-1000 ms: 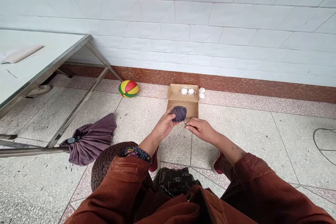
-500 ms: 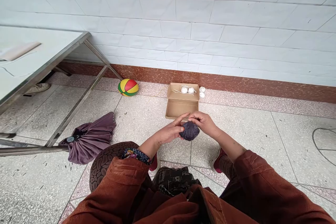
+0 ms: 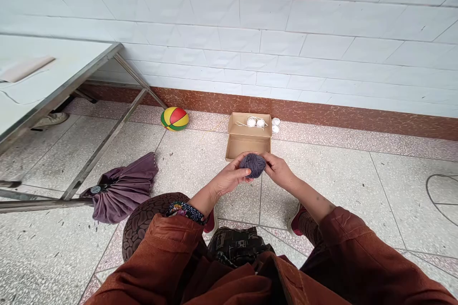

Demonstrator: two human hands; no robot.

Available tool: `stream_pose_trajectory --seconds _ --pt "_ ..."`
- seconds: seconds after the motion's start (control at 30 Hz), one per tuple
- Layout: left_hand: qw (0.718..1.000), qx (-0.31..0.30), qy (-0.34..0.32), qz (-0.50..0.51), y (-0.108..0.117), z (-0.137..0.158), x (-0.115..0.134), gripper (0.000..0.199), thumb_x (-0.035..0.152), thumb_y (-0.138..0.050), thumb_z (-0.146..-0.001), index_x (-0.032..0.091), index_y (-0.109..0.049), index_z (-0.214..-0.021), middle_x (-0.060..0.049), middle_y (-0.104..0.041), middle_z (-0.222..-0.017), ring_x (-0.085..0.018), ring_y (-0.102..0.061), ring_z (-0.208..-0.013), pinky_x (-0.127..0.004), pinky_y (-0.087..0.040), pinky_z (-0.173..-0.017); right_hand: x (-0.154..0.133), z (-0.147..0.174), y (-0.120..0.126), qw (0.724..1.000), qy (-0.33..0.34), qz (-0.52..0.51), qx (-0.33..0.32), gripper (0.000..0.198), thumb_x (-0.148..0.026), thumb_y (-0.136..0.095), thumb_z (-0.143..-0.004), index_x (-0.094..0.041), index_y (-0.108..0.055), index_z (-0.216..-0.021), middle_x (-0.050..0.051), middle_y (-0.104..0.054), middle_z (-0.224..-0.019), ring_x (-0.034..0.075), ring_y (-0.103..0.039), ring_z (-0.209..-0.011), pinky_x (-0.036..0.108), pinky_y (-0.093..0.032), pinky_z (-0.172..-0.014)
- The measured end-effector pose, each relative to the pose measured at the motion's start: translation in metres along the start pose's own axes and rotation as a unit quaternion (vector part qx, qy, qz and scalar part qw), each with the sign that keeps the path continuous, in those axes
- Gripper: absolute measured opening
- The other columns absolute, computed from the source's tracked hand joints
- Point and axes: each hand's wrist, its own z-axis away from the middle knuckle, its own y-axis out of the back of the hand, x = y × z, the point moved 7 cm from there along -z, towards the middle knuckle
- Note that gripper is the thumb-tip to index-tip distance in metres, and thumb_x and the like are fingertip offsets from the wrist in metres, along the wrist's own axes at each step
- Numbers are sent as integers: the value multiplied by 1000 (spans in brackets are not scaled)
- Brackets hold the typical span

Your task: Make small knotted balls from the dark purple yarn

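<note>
A dark purple-grey ball of yarn is held up in front of me, above the floor. My left hand is wrapped round its left side, thumb across the front. At the ball's right edge, the fingers of my right hand are pinched together against the yarn; a loose strand between them is too fine to make out. Just beyond my hands an open cardboard box stands on the floor. Two white yarn balls rest in its far half, and more white balls lie beside it at the right.
A red, yellow and green ball lies by the wall. A metal-framed table stands at the left, with a folded purple umbrella-like cloth near its leg. A dark cable loops on the floor at the right.
The yarn ball has come up and slightly left, turned in my left hand. My right hand has shifted from the top of the ball to its right edge.
</note>
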Motion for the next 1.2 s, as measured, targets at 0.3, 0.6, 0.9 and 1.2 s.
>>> stream_pose_trajectory --seconds 0.3,0.6,0.9,1.2 --pt "973 177 -30 -145 30 -11 2 53 38 -70 -78 19 -54 -125 -4 -64 -94 -10 -55 -61 -25 -43 -60 -25 14 -15 989 89 72 -96 16 -27 -48 -100 -21 -62 -98 5 -68 -90 18 -65 -83 29 -50 -77" --pt "967 23 5 -252 5 -11 -10 77 38 -72 -78 24 -37 -144 -12 -59 -120 -20 -60 -89 -29 -49 -67 -27 2 18 996 88 6 -19 21 -35 -52 -99 -22 -66 -91 3 -64 -83 17 -62 -79 27 -48 -71" --pt "996 -60 -34 -55 -14 1 3 69 38 -75 -75 25 -49 -138 -12 -56 -131 -27 -55 -115 -35 -46 -88 -6 -5 14 998 1 -59 37 19 -32 -52 -97 -21 -63 -85 3 -66 -80 17 -61 -76 28 -47 -72" --pt "991 47 -102 72 11 1 23 74 34 -77 -70 24 -49 -138 -10 -64 -121 -23 -63 -101 -35 -48 -85 -10 1 -7 999 19 6 -26 21 -27 -40 -102 -21 -60 -102 6 -68 -94 18 -65 -85 29 -49 -76"
